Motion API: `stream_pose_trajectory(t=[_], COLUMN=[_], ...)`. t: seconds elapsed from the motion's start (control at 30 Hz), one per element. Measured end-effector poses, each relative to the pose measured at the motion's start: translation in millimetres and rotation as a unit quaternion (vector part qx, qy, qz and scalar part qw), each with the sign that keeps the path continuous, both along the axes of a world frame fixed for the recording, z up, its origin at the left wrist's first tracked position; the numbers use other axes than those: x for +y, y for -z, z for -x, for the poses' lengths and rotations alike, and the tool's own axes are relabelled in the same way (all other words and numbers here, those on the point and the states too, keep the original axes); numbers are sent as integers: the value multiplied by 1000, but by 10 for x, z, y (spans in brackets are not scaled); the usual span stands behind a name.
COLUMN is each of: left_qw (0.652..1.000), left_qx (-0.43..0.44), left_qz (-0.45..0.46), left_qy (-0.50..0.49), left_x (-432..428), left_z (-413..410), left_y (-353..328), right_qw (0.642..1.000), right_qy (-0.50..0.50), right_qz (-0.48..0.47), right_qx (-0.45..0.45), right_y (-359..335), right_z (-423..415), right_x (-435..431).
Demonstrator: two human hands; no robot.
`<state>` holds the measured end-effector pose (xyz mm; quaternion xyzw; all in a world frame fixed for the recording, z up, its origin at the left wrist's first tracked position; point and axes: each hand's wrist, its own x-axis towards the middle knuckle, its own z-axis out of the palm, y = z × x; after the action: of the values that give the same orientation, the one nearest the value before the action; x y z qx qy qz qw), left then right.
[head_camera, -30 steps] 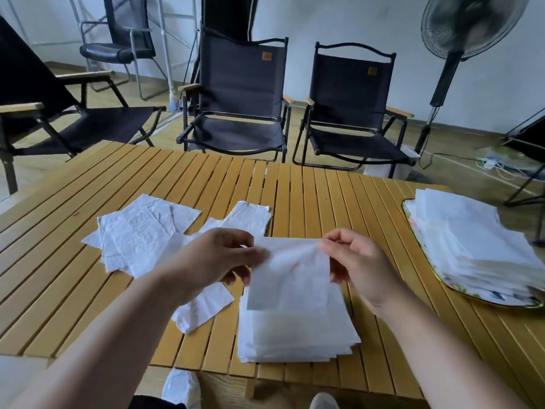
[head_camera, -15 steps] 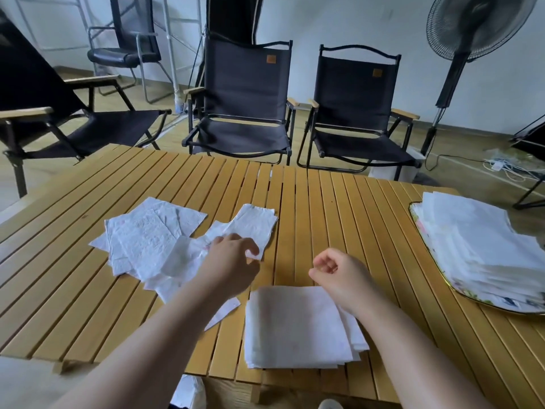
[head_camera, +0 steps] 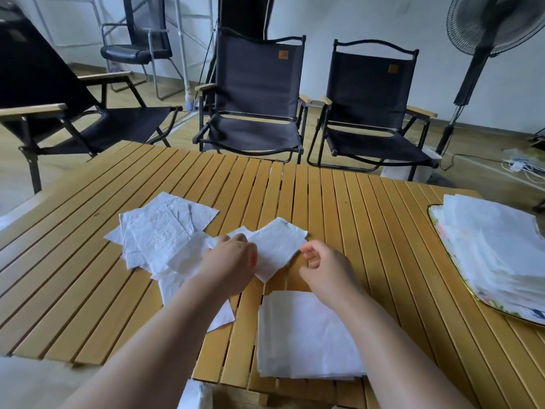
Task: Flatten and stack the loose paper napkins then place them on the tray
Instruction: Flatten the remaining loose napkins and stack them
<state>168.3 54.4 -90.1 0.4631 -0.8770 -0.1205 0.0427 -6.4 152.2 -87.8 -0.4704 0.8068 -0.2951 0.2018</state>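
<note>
Loose paper napkins (head_camera: 159, 231) lie in a rumpled, overlapping heap on the left half of the slatted wooden table (head_camera: 354, 208), some of them creased and skewed. My left hand (head_camera: 233, 264) is knuckles-up at the right edge of that heap, its fingers curled down onto one napkin (head_camera: 277, 246) that sits turned like a diamond, and it grips that sheet by its left side. My right hand (head_camera: 327, 273) hovers just right of that napkin, apart from it, with its fingers loosely curled and nothing in them. Near me, at the table's near edge and partly under my right forearm, is a flattened stack (head_camera: 303, 335) with fairly even sides. Well to the right, the patterned tray (head_camera: 436, 222) already carries a thick pile of napkins (head_camera: 495, 249). Beyond the table's far side stand black folding chairs (head_camera: 256, 93) and, far right, a pedestal fan (head_camera: 486, 25).
</note>
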Motion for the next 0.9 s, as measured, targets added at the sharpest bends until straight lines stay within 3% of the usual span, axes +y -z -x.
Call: stream_pose_trajectory(t=[0.23, 0.4, 0.57, 0.67, 0.77, 0.9], left_qw=[991, 967, 939, 903, 925, 923], left_qx=[92, 166, 264, 278, 245, 301], left_qz=[7, -73, -168, -289, -245, -221], left_qy=[97, 181, 143, 154, 153, 95], left_x=[42, 149, 143, 202, 291, 318], left_z=[-3, -51, -145, -191, -120, -57], left_y=[-123, -216, -247, -351, -364, -428], right_qw=[998, 995, 996, 995, 993, 990], right_qy=[-7, -51, -36, -40, -51, -41], right_qz=[-8, -3, 74, 88, 97, 109], right_qx=[54, 82, 22, -20, -33, -84], right_y=[7, 52, -34, -159, -239, -321], right_z=[267, 290, 235, 190, 146, 201], right_x=[172, 160, 163, 202, 241, 317])
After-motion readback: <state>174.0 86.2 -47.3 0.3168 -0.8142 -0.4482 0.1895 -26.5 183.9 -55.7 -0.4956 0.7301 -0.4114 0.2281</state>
